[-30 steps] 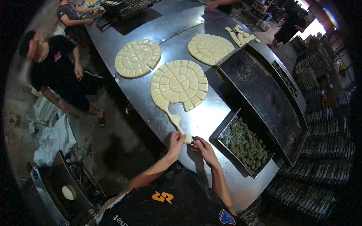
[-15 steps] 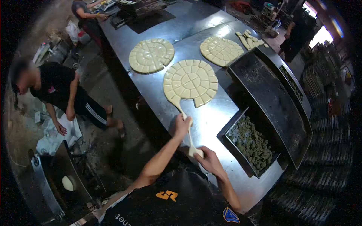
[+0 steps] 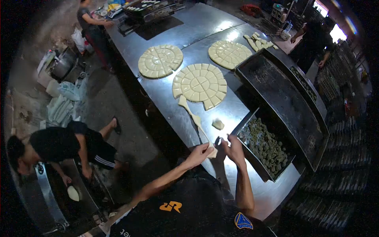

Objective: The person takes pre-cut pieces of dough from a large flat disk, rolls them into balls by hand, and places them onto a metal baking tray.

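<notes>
At far left, a co-worker in a black shirt and white-striped black shorts (image 3: 57, 144) bends over a dark metal trough (image 3: 49, 193), one hand near its pale oval dough piece (image 3: 73, 193). On the long silver metal bench (image 3: 167, 112) lies a glossy, pale yellow, scored dough disc (image 3: 160, 61). Nearer is a notched, cream-coloured scored disc (image 3: 199, 82). From its near edge, a long, thin, pale dough strip (image 3: 195, 118) runs to the person's left hand (image 3: 198, 155), which pinches the near end; whether strip and disc are joined is unclear. A small pale dough lump (image 3: 218, 124) lies just beyond the released right hand (image 3: 234, 150), its fingers parted. Farther right, a black rectangular metal tray (image 3: 272, 131) of crumbly olive-green lumps (image 3: 264, 148) stands beside a larger, shallow black metal tray (image 3: 278, 94).
</notes>
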